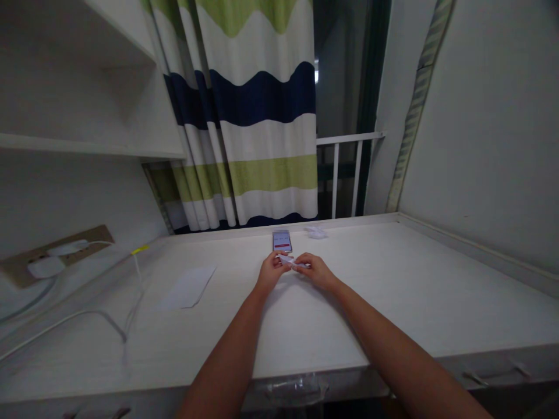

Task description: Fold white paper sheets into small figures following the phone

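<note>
Near the middle of the white desk, my left hand (pixel 271 270) pinches one side of a small folded white paper (pixel 287 261). The fingers of my right hand (pixel 315 269) are closed on the paper's other side, so both hands meet at it. Just beyond them lies a phone (pixel 282 240) with a lit screen. Some crumpled or folded white paper pieces (pixel 316 233) sit behind my right hand, near the desk's back edge. Flat white sheets (pixel 190 287) rest on the desk to the left of my hands.
White cables (pixel 87 312) run over the left side of the desk (pixel 393 279) from plugs (pixel 46 266) on the wall. A shelf (pixel 91 145) overhangs at the upper left. A striped curtain (pixel 266 137) hangs behind the desk, beside a white railing (pixel 335 180).
</note>
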Tool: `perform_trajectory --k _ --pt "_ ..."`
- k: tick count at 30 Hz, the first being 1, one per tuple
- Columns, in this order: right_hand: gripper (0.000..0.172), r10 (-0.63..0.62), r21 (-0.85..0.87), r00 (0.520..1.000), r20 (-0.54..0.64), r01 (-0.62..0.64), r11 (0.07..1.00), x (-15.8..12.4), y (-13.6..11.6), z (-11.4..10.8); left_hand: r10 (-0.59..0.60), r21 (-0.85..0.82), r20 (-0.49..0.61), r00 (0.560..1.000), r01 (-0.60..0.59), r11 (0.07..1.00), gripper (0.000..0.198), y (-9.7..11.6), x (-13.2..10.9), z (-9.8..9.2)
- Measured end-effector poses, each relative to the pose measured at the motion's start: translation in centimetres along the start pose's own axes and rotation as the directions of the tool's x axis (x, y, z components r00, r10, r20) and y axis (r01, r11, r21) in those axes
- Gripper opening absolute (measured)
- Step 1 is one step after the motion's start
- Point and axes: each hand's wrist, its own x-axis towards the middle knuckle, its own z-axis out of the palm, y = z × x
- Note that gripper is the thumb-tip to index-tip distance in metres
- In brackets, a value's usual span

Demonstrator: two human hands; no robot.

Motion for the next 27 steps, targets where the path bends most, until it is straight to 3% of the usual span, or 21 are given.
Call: perform_trajectory --k 8,13,17,20,27 --pt "0.013 0.064 0.033 0.997 0.034 -0.065 0.997 -0.1 0.0 0.2 -0.023 0.007 0.016 1.0 0.023 1.0 0.037 0.2 -0.2 0.0" --pt "0.026 0.126 0.245 0.99 -0.06 -0.107 0.964 0.1 0.0 0.6 -0.018 -0.003 -0.045 0.999 0.018 1.0 0.036 0.6 -0.3 0.1" --pt "0.029 0.229 0.373 0.973 0.036 -0.226 0.9 0.2 -0.3 0.6 -0.045 -0.028 -0.053 0.998 0.043 0.999 0.037 0.9 -0.4 0.2" --pt "0.025 0.245 0.378 0.966 0.086 -0.259 0.889 0.2 -0.6 0.3 -0.064 -0.028 -0.053 0.997 0.063 0.998 0.035 1.1 -0.5 0.3" --pt "0.02 0.223 0.339 0.974 0.035 -0.221 0.914 0.3 -0.4 0.1 -0.085 -0.035 -0.071 0.994 0.082 0.996 0.032 0.9 -0.4 0.3"
